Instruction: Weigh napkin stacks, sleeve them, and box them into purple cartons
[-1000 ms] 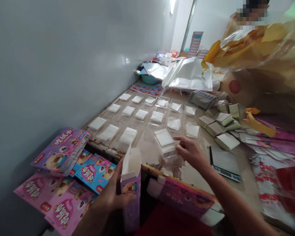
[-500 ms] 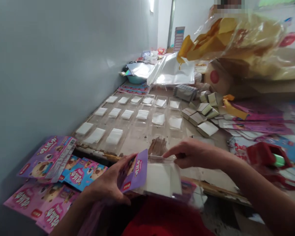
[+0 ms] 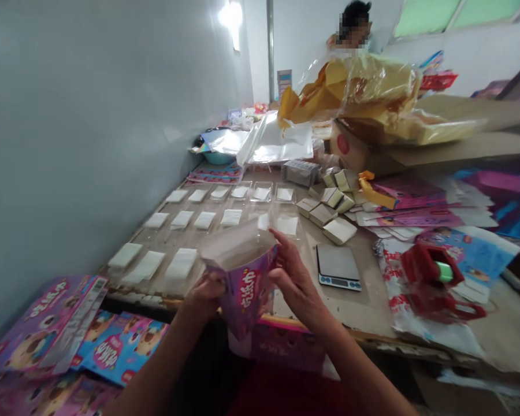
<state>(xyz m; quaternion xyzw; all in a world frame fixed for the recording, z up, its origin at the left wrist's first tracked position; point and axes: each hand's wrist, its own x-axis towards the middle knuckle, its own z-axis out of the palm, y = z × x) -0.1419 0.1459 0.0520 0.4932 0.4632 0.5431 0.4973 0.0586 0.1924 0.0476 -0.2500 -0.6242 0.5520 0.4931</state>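
Observation:
A purple printed carton (image 3: 247, 289) with pictures and white lettering is tilted up in front of me, its wide mouth open and its pale inside showing. My left hand (image 3: 208, 292) grips its left side, the fingers partly hidden behind it. On the right side, my right hand (image 3: 292, 280) holds the carton near its upper edge, thumb in front. Below, a pink printed package (image 3: 286, 346) lies at the table's front edge, partly covered. Beyond the carton, rows of clear plastic trays with white paper stacks (image 3: 182, 263) cover the table.
Flat printed cartons (image 3: 43, 323) lie at the lower left by the wall. Right of my hands are a small digital scale (image 3: 338, 266), a red tape dispenser (image 3: 433, 266) and several pale blocks (image 3: 340, 230). Yellow wrapping (image 3: 364, 86) is heaped behind; a person (image 3: 355, 23) is farther back.
My right hand has moved from the table to the carton. The carton has been raised and turned, and its open mouth now shows. The view has shifted right, bringing the scale into sight.

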